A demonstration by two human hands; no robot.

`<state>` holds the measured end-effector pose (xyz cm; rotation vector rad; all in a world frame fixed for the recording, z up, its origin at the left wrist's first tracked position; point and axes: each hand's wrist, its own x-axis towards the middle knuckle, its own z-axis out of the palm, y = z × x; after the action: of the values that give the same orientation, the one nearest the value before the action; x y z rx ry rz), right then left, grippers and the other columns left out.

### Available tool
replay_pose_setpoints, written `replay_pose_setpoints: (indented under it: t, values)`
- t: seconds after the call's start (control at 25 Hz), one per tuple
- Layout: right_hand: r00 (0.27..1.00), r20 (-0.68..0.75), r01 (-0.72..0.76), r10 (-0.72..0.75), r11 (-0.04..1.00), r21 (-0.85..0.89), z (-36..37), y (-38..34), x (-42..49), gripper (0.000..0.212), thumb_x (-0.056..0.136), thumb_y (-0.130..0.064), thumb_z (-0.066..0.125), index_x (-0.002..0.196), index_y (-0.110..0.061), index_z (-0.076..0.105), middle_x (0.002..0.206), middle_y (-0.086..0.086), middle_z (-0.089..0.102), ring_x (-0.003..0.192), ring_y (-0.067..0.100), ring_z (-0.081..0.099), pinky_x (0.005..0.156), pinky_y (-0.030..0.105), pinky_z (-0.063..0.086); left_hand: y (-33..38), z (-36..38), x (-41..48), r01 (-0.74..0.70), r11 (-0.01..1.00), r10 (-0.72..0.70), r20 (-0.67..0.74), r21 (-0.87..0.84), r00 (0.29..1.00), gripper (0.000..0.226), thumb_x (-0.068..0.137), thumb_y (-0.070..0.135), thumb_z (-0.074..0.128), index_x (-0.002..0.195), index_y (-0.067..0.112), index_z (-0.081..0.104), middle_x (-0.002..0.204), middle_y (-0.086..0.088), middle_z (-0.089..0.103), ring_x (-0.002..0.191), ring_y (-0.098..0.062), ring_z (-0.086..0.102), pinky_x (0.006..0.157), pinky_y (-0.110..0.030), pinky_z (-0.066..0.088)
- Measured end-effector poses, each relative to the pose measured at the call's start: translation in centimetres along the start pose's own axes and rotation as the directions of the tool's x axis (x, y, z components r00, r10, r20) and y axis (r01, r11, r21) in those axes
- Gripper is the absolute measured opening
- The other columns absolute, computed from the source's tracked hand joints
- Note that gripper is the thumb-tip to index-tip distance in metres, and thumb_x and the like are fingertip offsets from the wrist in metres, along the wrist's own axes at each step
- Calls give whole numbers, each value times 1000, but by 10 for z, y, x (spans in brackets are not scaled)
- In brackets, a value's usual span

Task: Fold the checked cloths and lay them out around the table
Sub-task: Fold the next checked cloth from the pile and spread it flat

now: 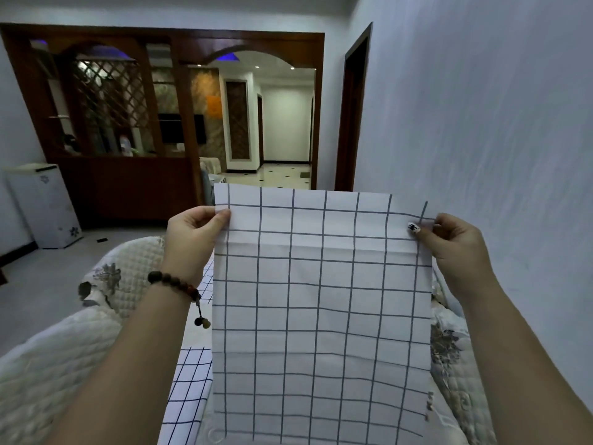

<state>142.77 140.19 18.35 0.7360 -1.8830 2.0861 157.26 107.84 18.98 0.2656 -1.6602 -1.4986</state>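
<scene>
A white cloth with a dark grid pattern [321,300] hangs spread out in front of me, held up by its two top corners. My left hand [192,232], with a bead bracelet on the wrist, pinches the upper left corner. My right hand [455,242] pinches the upper right corner. A horizontal crease runs across the cloth below my fingers. More checked cloth [189,383] lies beneath on the left, partly hidden by the hanging cloth.
A quilted floral cover [106,303] drapes furniture below my arms on both sides. A pale wall [497,123] stands close on the right. A small white cabinet [41,203] sits at the left, a dark wooden partition [128,184] behind it.
</scene>
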Motion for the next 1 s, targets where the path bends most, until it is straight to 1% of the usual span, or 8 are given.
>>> replay_pose_setpoints:
  t: [0.12,0.24,0.36,0.52,0.68,0.8,0.92,1.0]
  values:
    - [996,-4,-90,90,996,-21,-2,33,5,7,77,-10,72,82,-9,69,84,8,68,86,21,61,90,40,49,-30,6,5,69,997,-70,53,27,996,11,87,14,65,91,5,70,89,-11,72,82,-19,68,76,-31,58]
    - [983,-21,-183,182,981,-60,-5,67,8,11,79,-3,70,76,-14,70,71,-5,72,74,10,65,79,27,54,-64,11,9,152,988,-153,69,20,986,5,86,10,65,85,8,69,77,0,73,71,-10,69,70,-25,58]
    - [964,-35,-264,262,959,-98,-7,106,14,12,78,-5,71,74,-16,70,63,-11,71,63,4,63,68,21,52,-107,16,18,212,974,-218,76,77,973,6,85,10,66,82,12,70,77,0,73,75,-16,67,74,-31,57]
    - [930,-38,-367,365,923,-119,-9,161,22,6,80,-4,69,83,-9,71,58,-13,69,58,2,62,57,13,49,-165,26,25,308,942,-320,82,135,944,6,86,11,65,82,11,70,80,-2,71,78,-18,65,75,-32,53]
    - [905,-53,-425,422,891,-159,-6,206,32,13,82,-1,65,95,-4,69,59,-16,70,56,-3,63,55,12,51,-209,40,27,375,906,-395,71,199,916,9,85,14,67,76,16,69,63,12,69,63,-3,62,63,-17,48]
    - [879,-60,-476,473,859,-187,-5,234,36,12,85,-1,63,96,-3,67,56,-17,68,53,-6,61,55,10,50,-235,46,28,426,872,-443,20,242,896,8,81,23,71,82,15,72,68,9,67,66,-9,56,65,-22,44]
    - [856,-46,-511,514,832,-217,-6,261,39,14,85,-6,65,97,-1,69,68,-10,72,65,1,63,64,17,53,-256,50,29,484,840,-499,-2,245,867,9,80,22,72,81,13,73,46,15,54,52,-11,42,53,-22,36]
    - [844,-57,-529,533,813,-244,-8,270,38,19,84,-8,66,102,-1,69,80,1,69,68,6,60,61,18,50,-264,51,28,520,830,-533,12,203,846,8,82,17,70,79,10,71,45,7,52,47,-15,42,47,-22,37]
